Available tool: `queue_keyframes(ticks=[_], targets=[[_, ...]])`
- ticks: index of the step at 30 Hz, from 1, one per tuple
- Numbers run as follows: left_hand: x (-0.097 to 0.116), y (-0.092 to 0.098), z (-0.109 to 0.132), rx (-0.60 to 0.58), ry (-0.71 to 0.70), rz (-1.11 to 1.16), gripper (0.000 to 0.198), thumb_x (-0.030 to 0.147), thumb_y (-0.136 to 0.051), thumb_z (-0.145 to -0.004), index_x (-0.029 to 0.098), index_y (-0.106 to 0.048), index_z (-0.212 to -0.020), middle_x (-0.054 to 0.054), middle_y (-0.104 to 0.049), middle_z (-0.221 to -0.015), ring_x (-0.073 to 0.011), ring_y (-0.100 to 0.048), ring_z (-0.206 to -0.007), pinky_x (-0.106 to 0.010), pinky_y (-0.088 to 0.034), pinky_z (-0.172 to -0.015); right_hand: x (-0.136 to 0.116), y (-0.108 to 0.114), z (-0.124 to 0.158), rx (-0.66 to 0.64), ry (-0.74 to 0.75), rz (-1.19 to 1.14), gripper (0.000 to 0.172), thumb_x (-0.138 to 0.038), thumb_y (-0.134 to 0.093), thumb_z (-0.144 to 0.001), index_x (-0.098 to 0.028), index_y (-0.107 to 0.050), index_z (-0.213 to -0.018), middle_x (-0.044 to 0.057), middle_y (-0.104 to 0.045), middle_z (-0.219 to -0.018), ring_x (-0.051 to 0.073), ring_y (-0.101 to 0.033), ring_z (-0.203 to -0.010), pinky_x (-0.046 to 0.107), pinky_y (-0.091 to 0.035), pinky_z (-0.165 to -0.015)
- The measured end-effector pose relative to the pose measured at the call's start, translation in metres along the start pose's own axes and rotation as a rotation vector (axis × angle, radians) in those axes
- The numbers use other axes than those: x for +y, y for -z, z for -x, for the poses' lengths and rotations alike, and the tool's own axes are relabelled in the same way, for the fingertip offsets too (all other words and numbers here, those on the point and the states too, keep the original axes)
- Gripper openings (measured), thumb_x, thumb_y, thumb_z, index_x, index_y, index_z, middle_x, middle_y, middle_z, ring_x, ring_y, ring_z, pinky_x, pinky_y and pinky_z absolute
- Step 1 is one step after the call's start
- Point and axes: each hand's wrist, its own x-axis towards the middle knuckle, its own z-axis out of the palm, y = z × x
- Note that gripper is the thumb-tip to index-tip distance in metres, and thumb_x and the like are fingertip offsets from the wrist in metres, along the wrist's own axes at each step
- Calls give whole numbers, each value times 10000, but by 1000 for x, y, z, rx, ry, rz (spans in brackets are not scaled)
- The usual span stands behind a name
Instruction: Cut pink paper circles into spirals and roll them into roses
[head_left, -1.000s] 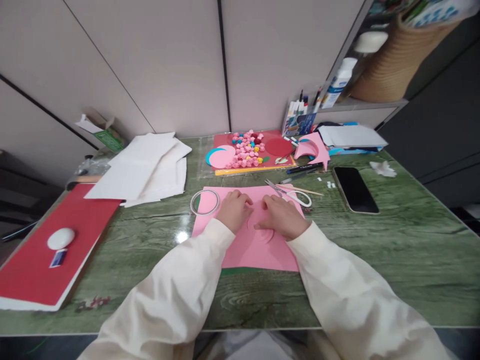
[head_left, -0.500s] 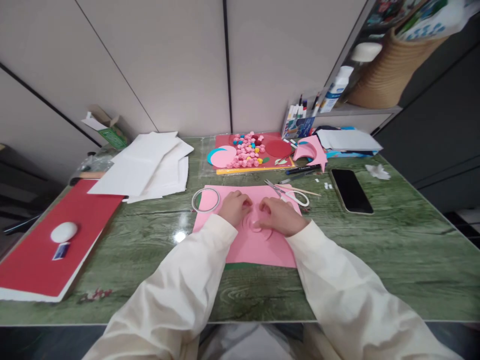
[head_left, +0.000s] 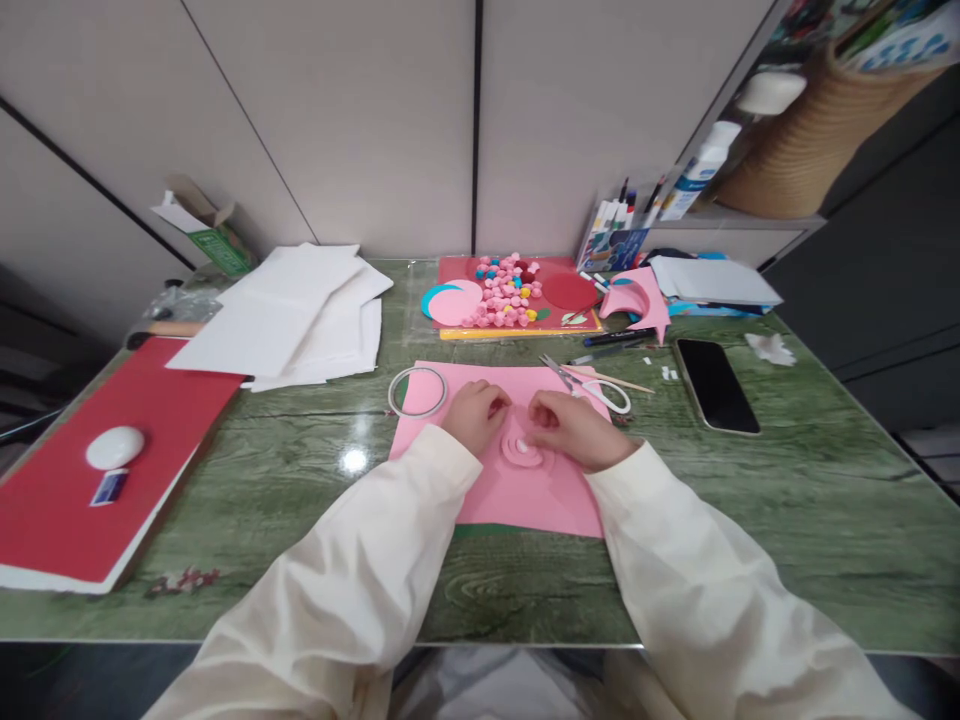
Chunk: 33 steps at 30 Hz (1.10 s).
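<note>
A pink paper spiral lies over a sheet of pink paper, curled loosely, with a small white spot near its centre. My left hand is closed in a pinch at the spiral's upper left. Across from it, my right hand pinches at the upper right, its thumb close to the centre. The strip between the fingertips blends with the sheet underneath, so its edges are hard to make out. A roll of tape rests on the sheet's left corner. White-handled scissors lie by the right corner.
Behind the sheet is a plastic-covered pack with pink paper balls. A phone lies to the right. White papers and a red board are on the left. A wooden stick lies beside the scissors.
The spiral's centre now shows more openly, with a white spot visible as my right hand's fingers have drawn back slightly. The whole view has shifted a little.
</note>
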Motion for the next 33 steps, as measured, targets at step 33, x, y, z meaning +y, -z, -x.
queue_keyframes(ticks=[33], targets=[[8,5,0,-123,-100,-39,138,301,-573,-725,202,-634,-800,-39,-546,-852,-180,-470,-865,-331,-388,-802,-7,-5,1,22,-143,174,64,-256,-530,-760,-212,-552,-802,8,-591,-830,168,-514,-833,282,-294,-666]])
